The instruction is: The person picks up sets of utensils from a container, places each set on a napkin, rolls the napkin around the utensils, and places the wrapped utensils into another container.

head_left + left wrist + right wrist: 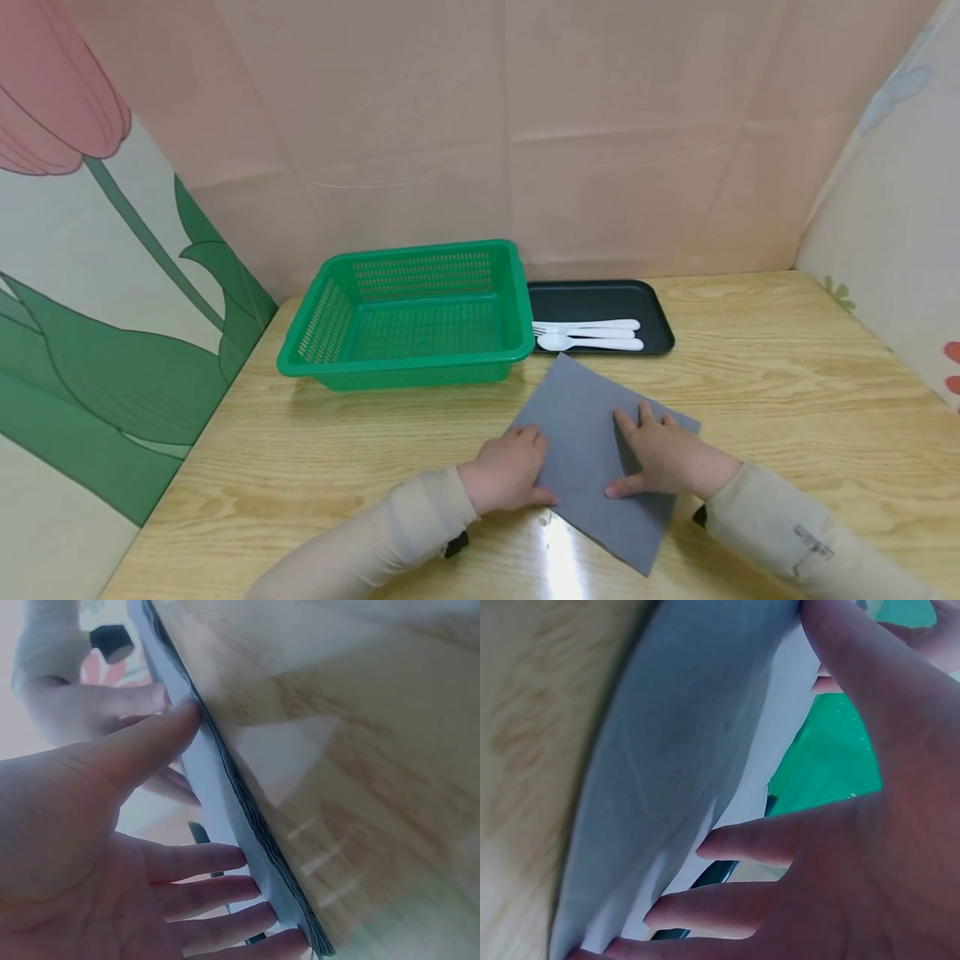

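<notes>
A square grey cloth [576,442] lies turned at an angle on the wooden table. Several thin layers show along its edge [247,802] in the left wrist view. My left hand [506,473] rests on its left side, fingertips and thumb touching near the border. On the right half, my right hand [663,457] presses with spread fingers. The right wrist view shows the cloth [682,750] bulging a little by the right fingertips. Neither hand grips it.
A green plastic basket [420,363] stands at the back left. Beside it is a black tray [592,300] holding white plastic cutlery, including a spoon [588,342]; the basket hides the tray's left end. Patterned walls border the table behind and at both sides.
</notes>
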